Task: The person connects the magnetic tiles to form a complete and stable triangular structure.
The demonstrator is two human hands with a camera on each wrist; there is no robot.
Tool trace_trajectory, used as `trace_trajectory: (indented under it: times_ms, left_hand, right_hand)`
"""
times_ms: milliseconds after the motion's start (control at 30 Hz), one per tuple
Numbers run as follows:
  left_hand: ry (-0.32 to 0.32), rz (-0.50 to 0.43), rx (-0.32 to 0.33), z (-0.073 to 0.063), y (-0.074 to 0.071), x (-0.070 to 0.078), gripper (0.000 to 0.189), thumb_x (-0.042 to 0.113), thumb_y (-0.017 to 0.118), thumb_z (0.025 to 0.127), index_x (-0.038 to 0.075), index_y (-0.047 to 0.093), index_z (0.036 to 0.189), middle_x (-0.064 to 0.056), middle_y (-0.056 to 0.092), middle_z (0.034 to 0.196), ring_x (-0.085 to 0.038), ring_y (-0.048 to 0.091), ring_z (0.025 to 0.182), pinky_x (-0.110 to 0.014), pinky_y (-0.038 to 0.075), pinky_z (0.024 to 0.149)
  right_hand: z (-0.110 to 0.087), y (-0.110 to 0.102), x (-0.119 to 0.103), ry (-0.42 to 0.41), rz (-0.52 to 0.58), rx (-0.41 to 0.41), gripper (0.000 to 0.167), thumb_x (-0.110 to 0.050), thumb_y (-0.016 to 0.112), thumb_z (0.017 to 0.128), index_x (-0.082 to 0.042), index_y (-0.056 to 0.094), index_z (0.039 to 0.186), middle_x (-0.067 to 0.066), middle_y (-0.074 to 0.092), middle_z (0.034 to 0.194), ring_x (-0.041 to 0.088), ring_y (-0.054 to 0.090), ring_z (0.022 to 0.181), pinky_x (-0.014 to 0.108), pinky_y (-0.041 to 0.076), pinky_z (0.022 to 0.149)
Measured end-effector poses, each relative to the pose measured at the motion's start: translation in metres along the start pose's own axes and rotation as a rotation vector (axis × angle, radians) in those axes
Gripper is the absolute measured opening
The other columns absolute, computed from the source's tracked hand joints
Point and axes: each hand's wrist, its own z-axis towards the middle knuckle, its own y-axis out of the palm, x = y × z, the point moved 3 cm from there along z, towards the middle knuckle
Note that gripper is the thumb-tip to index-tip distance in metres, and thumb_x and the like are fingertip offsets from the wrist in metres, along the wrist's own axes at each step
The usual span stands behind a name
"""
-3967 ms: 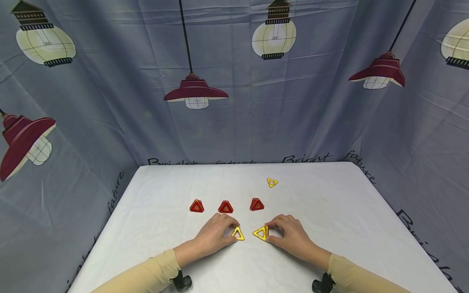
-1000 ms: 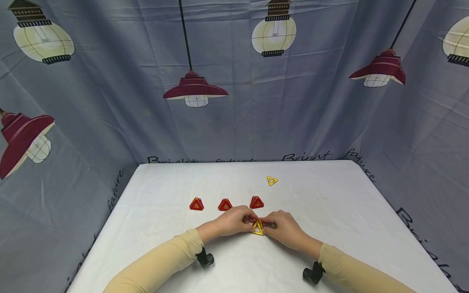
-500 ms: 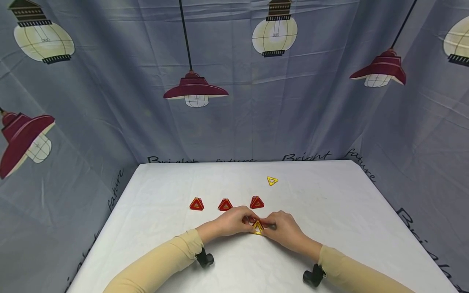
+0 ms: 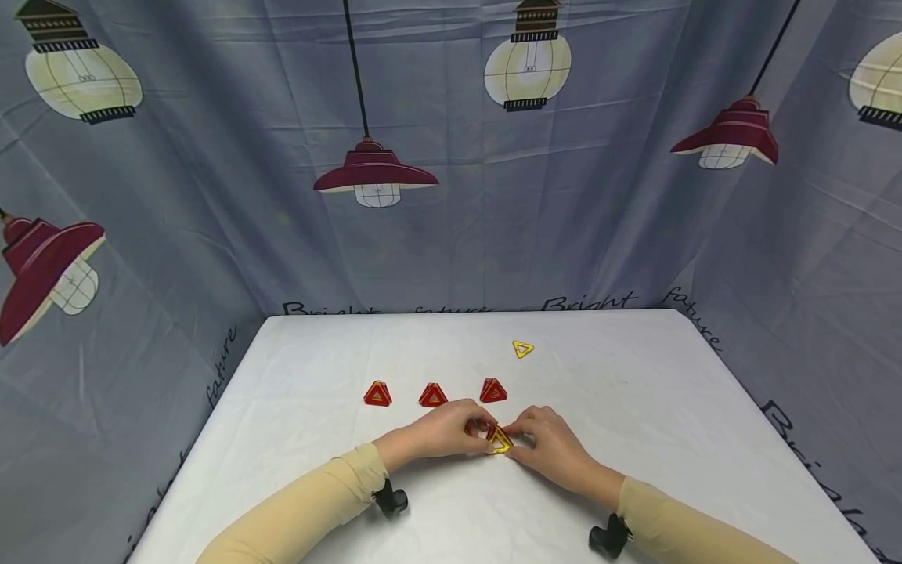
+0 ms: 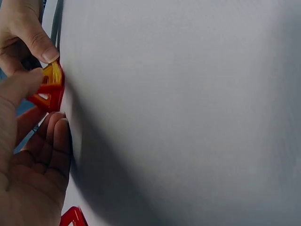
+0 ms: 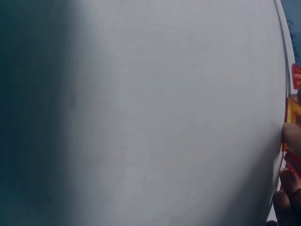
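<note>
A small pyramid of red and yellow magnetic triangle tiles (image 4: 499,442) stands low over the table between the two hands, a yellow tile facing the near side. My left hand (image 4: 451,428) pinches it from the left with thumb and fingers. From the right, my right hand (image 4: 557,448) pinches its edge between thumb and index finger. In the left wrist view, the left thumb lies across the red and yellow tiles (image 5: 55,77). The right wrist view catches a yellow tile (image 6: 294,109) and fingertips at its right edge. Part of the pyramid is hidden by fingers.
Three red tile pyramids (image 4: 377,394), (image 4: 433,395), (image 4: 493,390) stand in a row beyond the hands. Farther back a single yellow triangle tile (image 4: 522,348) lies flat on the white table (image 4: 620,376). A grey curtain printed with lamps (image 4: 451,251) surrounds the table.
Four seconds ago the hands were apart, each with yellow tiles; they have come together at one pyramid. Since half a second ago the pyramid has tilted slightly and the right hand has shifted right.
</note>
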Motion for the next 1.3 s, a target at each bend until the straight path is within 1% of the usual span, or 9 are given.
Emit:
trace_trajectory:
  times_ms: [100,200,400,667,867,967,1067,1200,1300]
  left_hand:
    - [-0.011,0.013,-0.010,-0.004,-0.003,-0.002,0.028,0.023,0.076,0.092,0.017,0.075,0.120,0.009,0.065,0.105,0.002,0.058,0.085,-0.017,0.050,0.076]
    - [-0.012,0.053,-0.002,-0.007,-0.006,-0.002,0.025,0.019,0.073,0.093,0.018,0.075,0.118,0.010,0.065,0.105,0.001,0.057,0.086,-0.018,0.049,0.078]
    - [-0.008,0.095,0.042,-0.012,-0.006,-0.003,0.012,0.025,0.077,0.093,0.021,0.074,0.104,0.010,0.064,0.098,0.000,0.057,0.083,-0.017,0.048,0.075]
    - [-0.013,0.115,0.090,-0.016,-0.002,-0.003,0.014,0.030,0.079,0.092,0.023,0.078,0.105,0.013,0.065,0.098,-0.001,0.057,0.081,-0.016,0.047,0.071]
    - [-0.003,0.117,0.150,-0.019,0.002,-0.003,0.015,0.028,0.080,0.091,0.021,0.079,0.105,0.016,0.066,0.098,0.002,0.059,0.083,-0.016,0.047,0.073]
    - [0.027,0.137,0.180,-0.019,0.004,-0.002,0.015,0.025,0.080,0.091,0.019,0.080,0.104,0.014,0.068,0.100,0.000,0.060,0.090,-0.018,0.049,0.080]
    - [0.050,0.165,0.205,-0.021,0.006,-0.002,0.015,0.025,0.080,0.091,0.018,0.080,0.104,0.010,0.071,0.108,-0.005,0.063,0.103,-0.022,0.050,0.091]
    - [0.031,0.155,0.205,-0.024,0.008,0.000,0.016,0.025,0.078,0.092,0.017,0.079,0.106,0.005,0.070,0.123,-0.011,0.062,0.120,-0.028,0.048,0.101]
    - [0.016,0.136,0.201,-0.025,0.010,0.002,0.016,0.025,0.077,0.094,0.017,0.079,0.108,0.004,0.069,0.128,-0.013,0.059,0.127,-0.031,0.047,0.105]
  right_hand:
    - [0.001,-0.001,0.001,-0.009,0.008,0.005,0.021,-0.025,0.088,0.082,-0.028,0.081,0.102,-0.018,0.057,0.095,0.007,0.047,0.089,0.031,0.043,0.077]
    - [0.002,-0.002,0.003,-0.020,0.008,0.015,0.019,-0.022,0.086,0.083,-0.030,0.080,0.099,-0.019,0.057,0.095,0.007,0.048,0.089,0.034,0.042,0.078]
    - [0.007,-0.001,0.006,0.006,0.003,0.005,0.018,-0.025,0.085,0.085,-0.033,0.081,0.100,-0.020,0.055,0.093,0.007,0.048,0.091,0.036,0.040,0.082]
    - [0.012,0.001,0.002,-0.031,-0.006,0.003,0.017,-0.026,0.084,0.086,-0.034,0.081,0.101,-0.020,0.055,0.091,0.007,0.047,0.090,0.036,0.039,0.081]
    - [0.015,-0.004,0.005,-0.008,-0.004,-0.010,0.017,-0.022,0.082,0.088,-0.032,0.081,0.102,-0.019,0.057,0.093,0.008,0.051,0.093,0.038,0.042,0.082]
    - [0.021,-0.010,0.014,0.024,-0.028,0.011,0.015,-0.020,0.079,0.090,-0.028,0.080,0.103,-0.017,0.060,0.095,0.012,0.053,0.095,0.038,0.043,0.084]
    - [0.030,-0.017,0.029,0.045,-0.068,0.049,0.017,-0.019,0.077,0.091,-0.022,0.080,0.107,-0.010,0.064,0.099,0.017,0.055,0.097,0.042,0.044,0.084]
    - [0.042,-0.026,0.051,0.059,-0.119,0.092,0.024,-0.019,0.074,0.093,-0.015,0.077,0.117,0.002,0.066,0.111,0.028,0.057,0.105,0.051,0.045,0.090]
    - [0.050,-0.030,0.064,0.071,-0.146,0.107,0.032,-0.020,0.072,0.095,-0.011,0.073,0.125,0.011,0.064,0.122,0.036,0.055,0.115,0.057,0.044,0.095]
